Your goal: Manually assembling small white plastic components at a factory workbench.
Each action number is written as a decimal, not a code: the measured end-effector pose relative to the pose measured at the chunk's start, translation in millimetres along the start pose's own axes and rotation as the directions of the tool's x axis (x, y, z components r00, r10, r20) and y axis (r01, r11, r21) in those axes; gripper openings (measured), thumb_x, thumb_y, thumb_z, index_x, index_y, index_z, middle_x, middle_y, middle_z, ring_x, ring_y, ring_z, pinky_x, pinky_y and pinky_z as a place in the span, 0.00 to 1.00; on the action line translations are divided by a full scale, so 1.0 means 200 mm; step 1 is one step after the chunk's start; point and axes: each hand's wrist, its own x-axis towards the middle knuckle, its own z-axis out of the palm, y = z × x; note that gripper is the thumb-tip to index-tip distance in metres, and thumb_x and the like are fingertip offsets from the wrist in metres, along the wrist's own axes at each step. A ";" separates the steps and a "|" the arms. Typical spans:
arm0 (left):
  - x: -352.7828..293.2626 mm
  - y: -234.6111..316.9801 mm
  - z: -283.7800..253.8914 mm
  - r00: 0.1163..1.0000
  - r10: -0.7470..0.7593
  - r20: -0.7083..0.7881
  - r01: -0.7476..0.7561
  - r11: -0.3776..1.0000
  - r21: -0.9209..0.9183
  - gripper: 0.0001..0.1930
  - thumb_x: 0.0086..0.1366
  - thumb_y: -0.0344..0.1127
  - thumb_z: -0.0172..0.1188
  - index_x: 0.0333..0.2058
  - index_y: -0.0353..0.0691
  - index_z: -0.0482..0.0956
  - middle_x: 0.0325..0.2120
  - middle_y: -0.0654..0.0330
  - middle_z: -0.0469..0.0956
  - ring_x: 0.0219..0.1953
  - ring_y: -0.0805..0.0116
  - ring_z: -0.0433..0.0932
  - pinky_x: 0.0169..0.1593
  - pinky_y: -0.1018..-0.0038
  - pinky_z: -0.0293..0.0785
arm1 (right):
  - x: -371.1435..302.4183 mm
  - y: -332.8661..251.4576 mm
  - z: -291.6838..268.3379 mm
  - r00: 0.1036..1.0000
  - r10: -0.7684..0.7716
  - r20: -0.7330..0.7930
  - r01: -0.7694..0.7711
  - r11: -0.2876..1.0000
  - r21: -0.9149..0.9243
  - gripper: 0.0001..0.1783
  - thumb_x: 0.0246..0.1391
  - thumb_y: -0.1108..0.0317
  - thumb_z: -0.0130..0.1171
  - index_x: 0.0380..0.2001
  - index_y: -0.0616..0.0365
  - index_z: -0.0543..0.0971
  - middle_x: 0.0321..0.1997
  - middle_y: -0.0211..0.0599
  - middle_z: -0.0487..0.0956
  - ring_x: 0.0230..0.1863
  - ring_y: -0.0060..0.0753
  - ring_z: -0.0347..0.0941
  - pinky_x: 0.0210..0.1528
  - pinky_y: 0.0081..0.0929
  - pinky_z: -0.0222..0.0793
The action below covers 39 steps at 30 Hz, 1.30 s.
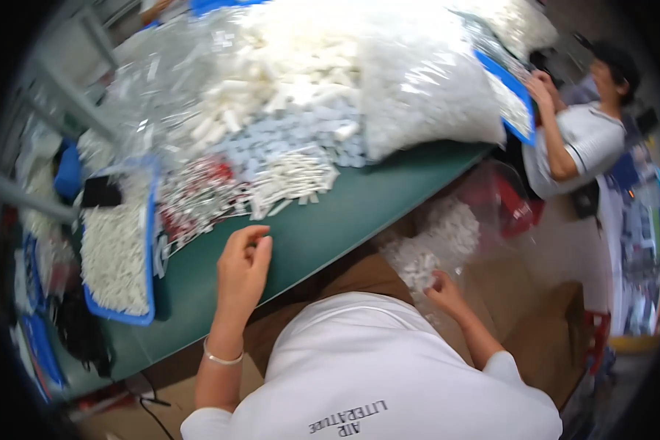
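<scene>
Over the green table, my left hand (243, 262) has its fingers curled closed; whatever is in them, if anything, is hidden. Just beyond it lies a pile of short white tubes (295, 177). Beside that pile is a heap of thin silvery and red stick-like parts (198, 192). My right hand (446, 295) is off the table's edge, fingers pinched together above a clear plastic bag of white pieces (453, 227). I cannot make out anything between those fingers.
The green table (345, 213) carries light-blue pieces (293, 133), larger white pieces (231, 114) and a big stuffed clear bag (429, 103). A blue-rimmed tray of white parts (116, 257) stands left. At right, another person (576, 139) works by a blue tray (512, 103).
</scene>
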 end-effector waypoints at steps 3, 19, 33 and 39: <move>0.02 -0.07 -0.04 0.990 0.140 -0.025 -0.129 0.957 0.260 0.07 0.62 0.31 0.60 0.39 0.39 0.78 0.31 0.57 0.75 0.27 0.65 0.74 0.31 0.71 0.71 | 0.10 0.24 0.05 0.819 -0.542 -0.189 0.478 0.826 -0.299 0.39 0.45 0.55 0.69 0.58 0.62 0.69 0.47 0.51 0.79 0.41 0.39 0.78 0.48 0.31 0.73; -0.07 -0.16 -0.05 0.927 0.351 -0.131 -0.299 0.904 0.306 0.05 0.56 0.26 0.62 0.33 0.36 0.78 0.31 0.55 0.72 0.33 0.54 0.75 0.37 0.62 0.72 | 0.15 -1.97 0.64 -0.104 -0.994 -0.034 0.993 -0.102 -0.060 0.06 0.47 0.73 0.65 0.30 0.57 0.79 0.31 0.37 0.75 0.35 0.43 0.72 0.39 0.36 0.67; -0.08 -0.16 -0.06 0.939 0.329 -0.098 -0.291 0.916 0.277 0.04 0.57 0.27 0.62 0.32 0.37 0.79 0.32 0.55 0.72 0.35 0.54 0.75 0.39 0.63 0.73 | 0.24 -2.13 0.81 -0.151 -0.987 0.059 0.964 -0.160 -0.211 0.05 0.46 0.71 0.64 0.28 0.56 0.77 0.31 0.34 0.75 0.38 0.40 0.70 0.45 0.35 0.63; -0.07 -0.16 -0.07 0.947 0.308 -0.093 -0.283 0.935 0.213 0.05 0.57 0.27 0.62 0.33 0.37 0.78 0.32 0.55 0.73 0.35 0.53 0.75 0.38 0.63 0.73 | 0.25 -2.11 0.73 -0.161 -0.981 0.105 0.957 -0.181 -0.226 0.06 0.46 0.73 0.64 0.27 0.55 0.76 0.33 0.34 0.76 0.38 0.39 0.71 0.46 0.35 0.62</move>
